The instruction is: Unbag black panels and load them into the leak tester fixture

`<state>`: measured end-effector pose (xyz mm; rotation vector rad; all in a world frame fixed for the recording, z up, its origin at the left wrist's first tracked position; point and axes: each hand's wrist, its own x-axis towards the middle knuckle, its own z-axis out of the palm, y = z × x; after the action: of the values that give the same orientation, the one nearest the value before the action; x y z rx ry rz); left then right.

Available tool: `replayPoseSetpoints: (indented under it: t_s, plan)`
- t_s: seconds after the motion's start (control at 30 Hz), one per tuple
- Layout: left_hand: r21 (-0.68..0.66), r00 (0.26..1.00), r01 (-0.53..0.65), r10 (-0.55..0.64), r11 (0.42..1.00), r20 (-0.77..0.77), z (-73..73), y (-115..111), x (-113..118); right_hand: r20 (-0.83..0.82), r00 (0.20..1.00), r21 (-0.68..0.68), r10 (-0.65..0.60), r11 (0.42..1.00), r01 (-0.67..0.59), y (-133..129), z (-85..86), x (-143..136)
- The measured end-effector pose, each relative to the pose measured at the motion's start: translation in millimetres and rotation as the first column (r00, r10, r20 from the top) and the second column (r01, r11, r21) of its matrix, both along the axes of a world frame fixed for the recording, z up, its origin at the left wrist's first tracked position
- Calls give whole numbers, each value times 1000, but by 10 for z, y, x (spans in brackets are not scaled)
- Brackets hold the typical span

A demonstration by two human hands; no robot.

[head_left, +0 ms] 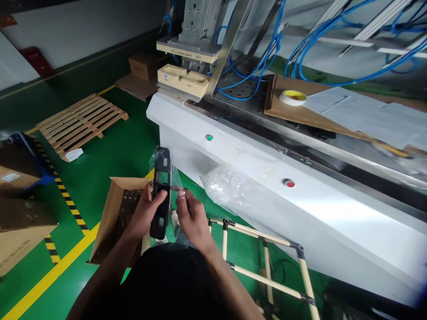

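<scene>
Black part [162, 208], in clear film [177, 175], was at near left in the head view, right of the open carton [104, 222] and left of the white machine [187, 122]. Left hand [143, 214] had its grip around it; right hand [194, 218] pinched the film narrowly.

Black part [163, 169], green floor [133, 133], yellow-and-black striped tape [71, 204], blue hoses [296, 66], white machine front [247, 151], red button [290, 183]
</scene>
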<state>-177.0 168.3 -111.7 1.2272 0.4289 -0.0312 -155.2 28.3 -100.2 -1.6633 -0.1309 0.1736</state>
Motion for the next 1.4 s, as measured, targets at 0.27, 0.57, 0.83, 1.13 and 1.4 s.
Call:
replayPoseSetpoints:
  t_s: [0.27,0.57,0.83,1.13,1.4]
  plan:
    - [175,997,79,-80,981,-1,112,-4,6,-391,920,368,7,918,149,-99,52,-35]
    - [-15,872,483,-483,875,-83,-28,134,-122,-246,963,374,110,927,-10,-209,53,-132]
    - [-3,805,573,-564,819,-181,-91,297,-220,-46,997,41,68,997,-66,-416,161,-178]
    - [850,943,208,-330,483,-43,-88,221,-221,261,960,-366,-104,909,198,-586,204,-106]
    - [796,753,534,-589,285,-294,56,485,-414,133,988,-286,85,957,-44,-923,116,28]
